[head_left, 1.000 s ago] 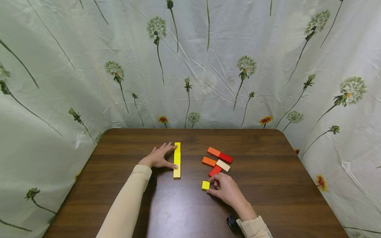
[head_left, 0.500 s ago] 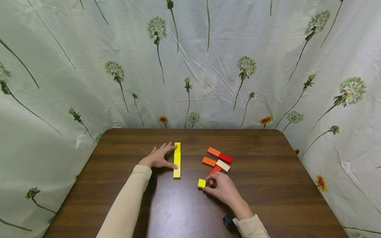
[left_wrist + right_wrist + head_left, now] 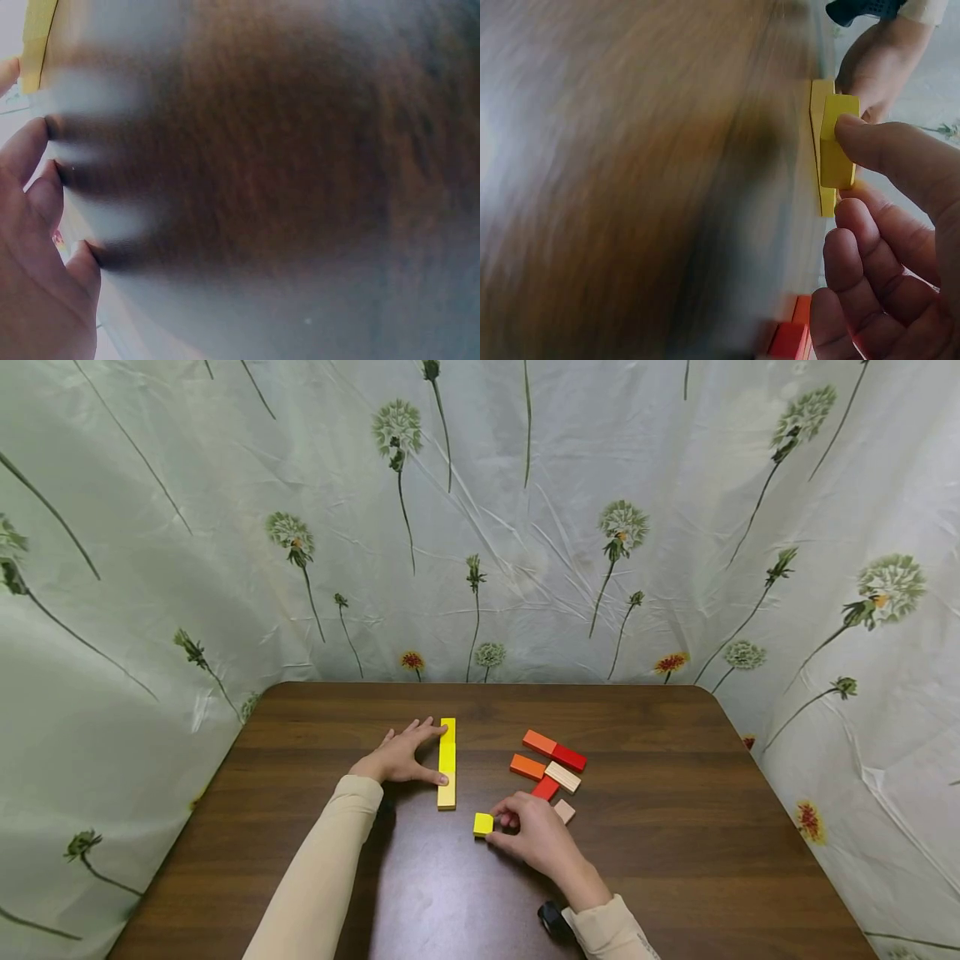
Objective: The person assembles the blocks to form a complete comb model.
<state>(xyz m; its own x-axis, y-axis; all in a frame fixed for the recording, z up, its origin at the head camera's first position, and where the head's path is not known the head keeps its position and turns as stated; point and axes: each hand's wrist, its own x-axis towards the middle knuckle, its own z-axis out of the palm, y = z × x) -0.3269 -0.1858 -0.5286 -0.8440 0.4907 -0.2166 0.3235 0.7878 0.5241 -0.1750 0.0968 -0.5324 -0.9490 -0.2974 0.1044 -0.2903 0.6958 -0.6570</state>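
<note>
In the head view my right hand (image 3: 536, 835) pinches a bright yellow block (image 3: 483, 825) between thumb and fingers, low over the table. The right wrist view shows that yellow block (image 3: 840, 141) with the thumb on one side and the index finger at its lower end. To the left, a straight row of yellow blocks (image 3: 447, 760) lies lengthwise away from me, its nearest block a paler yellow. My left hand (image 3: 401, 756) is spread beside this row, index fingertip and thumb touching its blocks. The left wrist view catches the row's end (image 3: 34, 49) at its edge.
Right of centre lie an orange block (image 3: 538, 742) end to end with a red block (image 3: 569, 757). Nearer are another orange block (image 3: 527, 767), a pale wooden block (image 3: 562, 777), a red block (image 3: 546, 788) and a pinkish block (image 3: 565, 812). A flowered curtain (image 3: 540, 610) hangs behind the table (image 3: 675, 860).
My right hand has carried the yellow block leftward, closer to the yellow row. The pinkish block behind the hand has come into sight. The left hand has stayed where it was.
</note>
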